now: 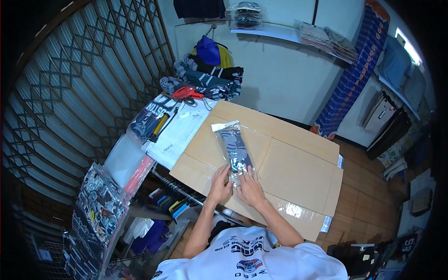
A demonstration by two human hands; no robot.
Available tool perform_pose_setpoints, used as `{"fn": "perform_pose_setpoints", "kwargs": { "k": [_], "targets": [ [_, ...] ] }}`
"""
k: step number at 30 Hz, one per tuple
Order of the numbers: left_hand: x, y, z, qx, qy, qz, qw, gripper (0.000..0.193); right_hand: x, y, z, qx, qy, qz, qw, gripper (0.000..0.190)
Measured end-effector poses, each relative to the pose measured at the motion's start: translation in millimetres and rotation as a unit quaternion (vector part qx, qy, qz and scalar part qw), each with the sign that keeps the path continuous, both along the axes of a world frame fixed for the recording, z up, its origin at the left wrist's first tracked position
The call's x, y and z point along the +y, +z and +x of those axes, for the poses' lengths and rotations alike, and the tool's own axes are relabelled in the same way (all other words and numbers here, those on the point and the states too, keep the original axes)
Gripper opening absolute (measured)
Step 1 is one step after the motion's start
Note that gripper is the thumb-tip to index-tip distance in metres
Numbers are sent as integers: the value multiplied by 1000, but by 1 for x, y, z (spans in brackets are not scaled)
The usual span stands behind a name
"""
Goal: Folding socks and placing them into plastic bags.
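Observation:
A pair of dark grey patterned socks (235, 147) lies in a clear plastic bag with a white header on a flattened cardboard sheet (297, 168). My left hand (221, 183) touches the bag's near left corner. My right hand (250, 185) rests with its fingers on the bag's near end, close to the socks' dark lower part. Whether the fingertips pinch the plastic cannot be told. Both hands lie close together, with a bit of crinkled plastic between them.
Stacks of socks (210, 77) stand at the far left, with a red tape dispenser (188, 93) in front. A yellow-handled tool (160, 126) lies on folded packaged shirts (140, 122). Clothes hang on a metal rail (175, 189) below the table's left edge. A rolled blue banner (353, 77) leans at the right.

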State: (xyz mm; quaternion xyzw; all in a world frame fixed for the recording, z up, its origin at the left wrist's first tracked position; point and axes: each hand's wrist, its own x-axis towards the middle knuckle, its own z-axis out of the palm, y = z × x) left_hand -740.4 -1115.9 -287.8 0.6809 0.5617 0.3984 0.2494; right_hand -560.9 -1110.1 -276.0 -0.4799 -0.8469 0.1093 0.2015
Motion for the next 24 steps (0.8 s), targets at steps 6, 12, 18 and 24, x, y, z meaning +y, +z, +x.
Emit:
{"fn": "perform_pose_setpoints", "kwargs": {
  "k": [6,12,18,24],
  "targets": [
    [-7,10,3,-3,51,9,999,71,-1,23,22,207,-81,-106,969,27],
    [0,10,7,-90,99,-33,990,61,40,1,48,366,-246,-78,894,23],
    [8,1,9,-113,135,-32,984,52,62,-4,47,300,-185,-117,928,28],
    [5,6,11,-122,122,-61,983,42,68,-3,57,320,-152,-169,920,21]
  ]
}}
